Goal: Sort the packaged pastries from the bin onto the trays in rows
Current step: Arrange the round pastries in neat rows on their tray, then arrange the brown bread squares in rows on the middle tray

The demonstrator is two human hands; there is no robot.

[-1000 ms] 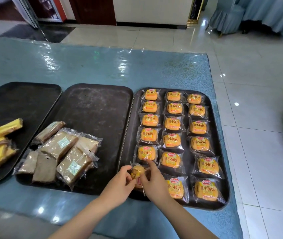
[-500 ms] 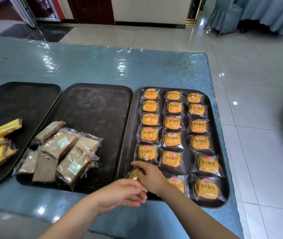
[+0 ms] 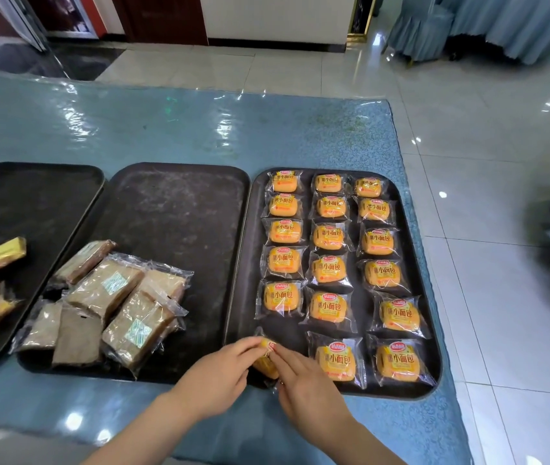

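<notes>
Both hands, left hand [image 3: 219,374] and right hand [image 3: 307,384], together, pinching orange bun packet [image 3: 266,359] at right tray [image 3: 433,364] near-left corner.

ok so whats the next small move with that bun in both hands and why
Probably lay the bun flat in the near left corner of the right tray. Both hands, left and right, pinch it there, and that slot is the only gap.
</notes>
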